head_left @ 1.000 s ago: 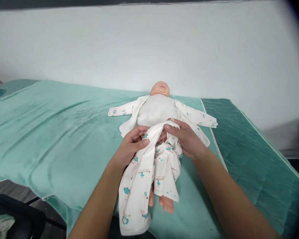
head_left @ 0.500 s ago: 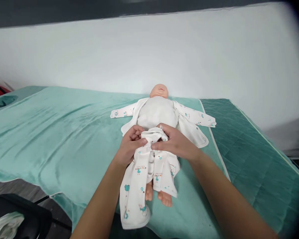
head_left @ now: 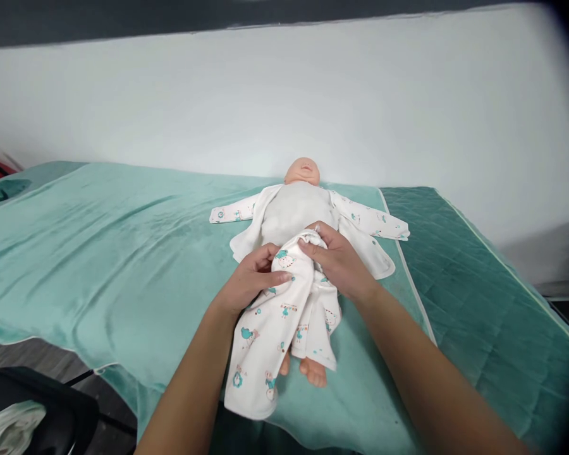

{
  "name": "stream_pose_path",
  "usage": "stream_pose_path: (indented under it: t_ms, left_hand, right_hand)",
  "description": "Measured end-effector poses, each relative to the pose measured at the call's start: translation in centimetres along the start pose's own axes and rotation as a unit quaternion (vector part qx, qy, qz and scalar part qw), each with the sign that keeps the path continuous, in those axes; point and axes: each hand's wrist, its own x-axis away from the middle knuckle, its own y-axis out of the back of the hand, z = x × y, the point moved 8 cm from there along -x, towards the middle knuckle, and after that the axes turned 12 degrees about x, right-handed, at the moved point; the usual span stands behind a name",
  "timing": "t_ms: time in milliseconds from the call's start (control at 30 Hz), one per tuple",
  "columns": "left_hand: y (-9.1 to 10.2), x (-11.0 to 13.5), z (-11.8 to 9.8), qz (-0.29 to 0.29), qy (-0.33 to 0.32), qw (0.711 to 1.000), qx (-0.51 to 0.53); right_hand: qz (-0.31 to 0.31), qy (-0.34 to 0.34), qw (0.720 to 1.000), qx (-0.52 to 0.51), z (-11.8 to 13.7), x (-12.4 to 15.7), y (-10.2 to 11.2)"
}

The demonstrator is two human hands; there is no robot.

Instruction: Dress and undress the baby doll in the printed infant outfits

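Note:
A baby doll point(head_left: 304, 172) lies on its back on a teal blanket point(head_left: 123, 253), head toward the wall, bare feet toward me. It wears an open white printed top point(head_left: 360, 221) with the sleeves spread out sideways. White printed baby trousers point(head_left: 270, 328) lie over its legs. My left hand point(head_left: 251, 281) is closed on the left side of the trousers' waistband at the doll's hip. My right hand point(head_left: 339, 262) pinches the waistband's right side by the doll's belly. The doll's feet point(head_left: 308, 371) stick out below the trouser legs.
A darker green quilted cover point(head_left: 478, 278) lies to the right of the blanket. A white wall point(head_left: 284, 95) runs right behind the doll's head. A black chair with white cloth on it point(head_left: 19, 417) stands at the lower left, below the surface's edge.
Both hands have bunched the trousers' waistband and shifted it at the doll's hips. The left trouser leg has swung and spread out more toward the lower left.

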Motion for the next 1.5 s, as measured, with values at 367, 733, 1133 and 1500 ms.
stream_pose_path:
  t_ms: [367,733,1133,1500]
  left_hand:
    - [1.1,0.0,-0.7,-0.056,-0.08,0.99,0.103]
    - [0.0,0.2,-0.1,-0.008,-0.009,1.0,0.004]
    - [0.4,0.9,-0.9,-0.096,-0.067,0.992,0.054]
    - [-3.6,5.5,-1.4,-0.235,-0.031,0.971,0.044]
  right_hand:
    - [0.203,0.005,0.963,0.177,1.0,1.3,-2.7]
    - [0.024,-0.057,0.997,-0.036,-0.9,0.5,-0.5]
    - [0.208,-0.027,0.965,0.158,0.4,1.5,-2.8]
    - [0.125,0.06,0.98,0.143,0.9,0.6,-0.8]
